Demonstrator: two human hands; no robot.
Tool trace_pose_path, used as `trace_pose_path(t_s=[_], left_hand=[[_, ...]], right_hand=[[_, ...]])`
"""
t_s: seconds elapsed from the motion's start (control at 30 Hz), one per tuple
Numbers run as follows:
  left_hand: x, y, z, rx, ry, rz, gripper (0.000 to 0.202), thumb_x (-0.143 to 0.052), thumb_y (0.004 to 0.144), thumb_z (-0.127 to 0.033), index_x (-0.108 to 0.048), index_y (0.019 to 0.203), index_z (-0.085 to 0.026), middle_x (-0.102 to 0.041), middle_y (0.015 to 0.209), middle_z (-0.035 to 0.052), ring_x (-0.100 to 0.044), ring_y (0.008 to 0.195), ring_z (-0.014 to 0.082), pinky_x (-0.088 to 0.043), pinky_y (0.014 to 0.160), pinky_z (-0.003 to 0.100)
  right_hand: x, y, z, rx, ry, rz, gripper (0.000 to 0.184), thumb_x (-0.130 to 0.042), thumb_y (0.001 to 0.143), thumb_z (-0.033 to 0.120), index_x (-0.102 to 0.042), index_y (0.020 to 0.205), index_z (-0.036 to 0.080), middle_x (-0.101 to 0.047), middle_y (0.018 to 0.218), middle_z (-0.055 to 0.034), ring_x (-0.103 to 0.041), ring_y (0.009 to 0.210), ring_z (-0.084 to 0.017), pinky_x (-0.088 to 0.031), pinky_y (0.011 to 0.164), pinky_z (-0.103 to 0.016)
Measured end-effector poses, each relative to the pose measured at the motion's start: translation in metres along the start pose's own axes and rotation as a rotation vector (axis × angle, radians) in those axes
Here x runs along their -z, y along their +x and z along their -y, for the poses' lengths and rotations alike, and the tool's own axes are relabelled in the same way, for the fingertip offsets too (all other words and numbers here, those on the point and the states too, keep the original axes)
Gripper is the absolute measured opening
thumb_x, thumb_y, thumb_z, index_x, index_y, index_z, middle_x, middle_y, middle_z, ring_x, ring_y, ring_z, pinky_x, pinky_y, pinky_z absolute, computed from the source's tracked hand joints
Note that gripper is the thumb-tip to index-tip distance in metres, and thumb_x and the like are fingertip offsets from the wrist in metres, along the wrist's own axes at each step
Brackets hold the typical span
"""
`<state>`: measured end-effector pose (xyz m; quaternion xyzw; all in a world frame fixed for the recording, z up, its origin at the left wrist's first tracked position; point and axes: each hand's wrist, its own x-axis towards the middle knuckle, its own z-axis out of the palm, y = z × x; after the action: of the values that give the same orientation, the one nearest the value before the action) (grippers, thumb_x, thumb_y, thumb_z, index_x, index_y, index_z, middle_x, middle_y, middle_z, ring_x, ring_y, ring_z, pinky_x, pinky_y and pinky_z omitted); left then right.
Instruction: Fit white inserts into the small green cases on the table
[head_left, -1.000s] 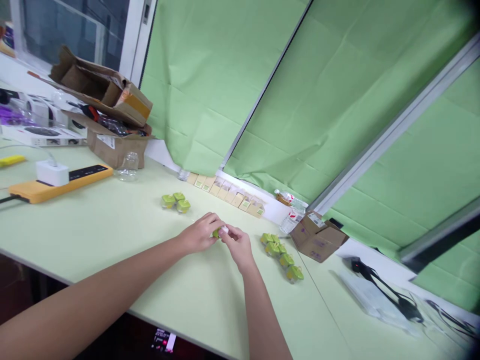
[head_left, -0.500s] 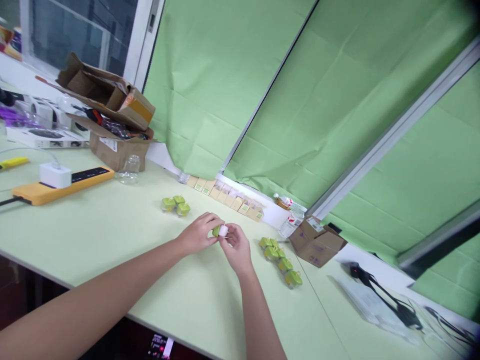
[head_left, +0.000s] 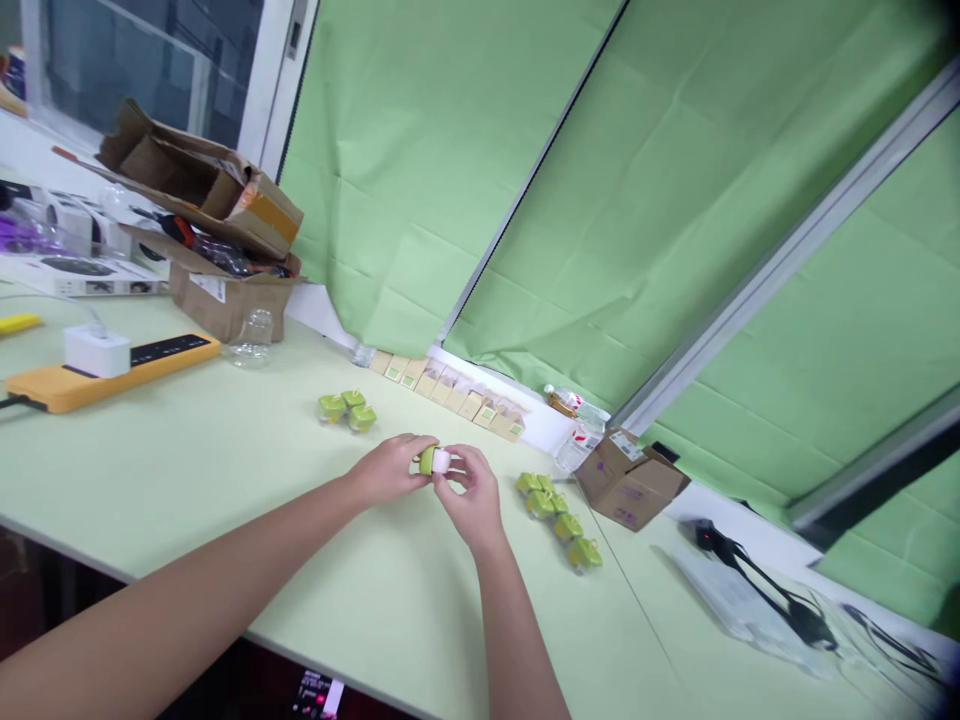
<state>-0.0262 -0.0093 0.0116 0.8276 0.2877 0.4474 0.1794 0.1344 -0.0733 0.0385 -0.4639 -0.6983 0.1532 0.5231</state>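
Both my hands meet over the pale green table (head_left: 225, 470) and pinch one small object (head_left: 433, 460) with a green part and a white part. My left hand (head_left: 390, 468) grips the green end. My right hand (head_left: 472, 492) holds the white end. To the left lies a cluster of three green-capped little jars (head_left: 346, 410). To the right lies a row of several more green-capped jars (head_left: 559, 518).
A row of small tan cartons (head_left: 450, 390) lines the window sill under green blinds. Torn cardboard boxes (head_left: 217, 240) and an orange power strip (head_left: 105, 365) with a white adapter sit at the left. A small brown box (head_left: 630, 478), plastic bottles and black cables lie at the right.
The object in my hands has lifted slightly and its green and white parts show more clearly. The camera view has shifted a little.
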Motion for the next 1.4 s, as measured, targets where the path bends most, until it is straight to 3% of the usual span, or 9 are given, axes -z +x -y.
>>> trace_pose_path(t_s=[0.1,0.2,0.37,1.4], left_hand=[[-0.001,-0.001,-0.003,0.017,0.009,-0.003,0.040,-0.059,0.075,-0.014,-0.053,0.114,-0.023,-0.065,0.108,0.0049,-0.060,0.099,0.0219,-0.047,0.081,0.032],[-0.001,-0.001,-0.004,0.061,0.087,0.008,0.037,-0.056,0.069,-0.010,-0.053,0.103,-0.022,-0.065,0.093,0.0047,-0.061,0.087,0.0223,-0.045,0.072,0.031],[0.000,-0.001,-0.001,0.045,0.171,-0.026,0.032,-0.055,0.066,-0.009,-0.051,0.095,-0.021,-0.064,0.084,0.0035,-0.060,0.080,0.0225,-0.042,0.078,0.035],[-0.002,-0.004,0.003,0.006,0.223,-0.019,0.024,-0.056,0.072,-0.015,-0.048,0.095,-0.020,-0.065,0.085,0.0039,-0.061,0.083,0.0244,-0.039,0.079,0.038]], right_hand=[[-0.002,-0.001,0.006,0.075,-0.104,-0.005,0.034,-0.063,0.074,0.016,-0.061,0.107,0.023,-0.062,0.106,-0.0055,-0.064,0.090,-0.018,-0.057,0.080,-0.033],[-0.007,-0.003,0.012,0.116,-0.161,0.023,0.032,-0.063,0.074,0.015,-0.061,0.106,0.023,-0.063,0.100,-0.0042,-0.063,0.086,-0.017,-0.057,0.080,-0.033],[-0.014,-0.004,0.020,0.166,-0.175,0.022,0.028,-0.062,0.076,0.017,-0.063,0.103,0.023,-0.064,0.097,-0.0046,-0.062,0.087,-0.018,-0.056,0.079,-0.033],[-0.009,-0.004,0.013,0.005,-0.060,0.067,0.031,-0.071,0.074,0.027,-0.071,0.105,0.025,-0.072,0.099,-0.0029,-0.068,0.086,-0.021,-0.058,0.085,-0.040]])
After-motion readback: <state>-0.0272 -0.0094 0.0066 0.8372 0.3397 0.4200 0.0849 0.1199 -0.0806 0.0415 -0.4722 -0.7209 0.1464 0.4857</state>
